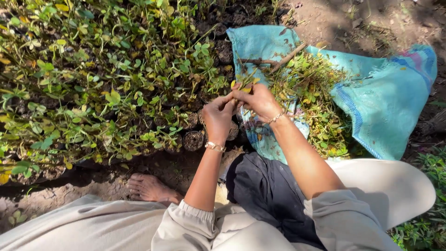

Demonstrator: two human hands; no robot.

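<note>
My left hand (217,115) and my right hand (258,100) meet just above the edge of a bed of seedlings, both pinching a small leafy cutting (245,82) with yellow-green leaves. Each wrist wears a thin bracelet. Right behind my hands lies a heap of cut green sprigs (310,95) spread on a turquoise woven sack (385,97). A bare brown twig (274,61) rests across the top of the heap.
Several small dark soil-filled nursery bags (193,139) hold leafy seedlings (102,79) over the left half. My bare foot (151,188) rests on brown earth. A dark cloth (262,195) lies over my lap. Weeds (425,230) grow at the lower right.
</note>
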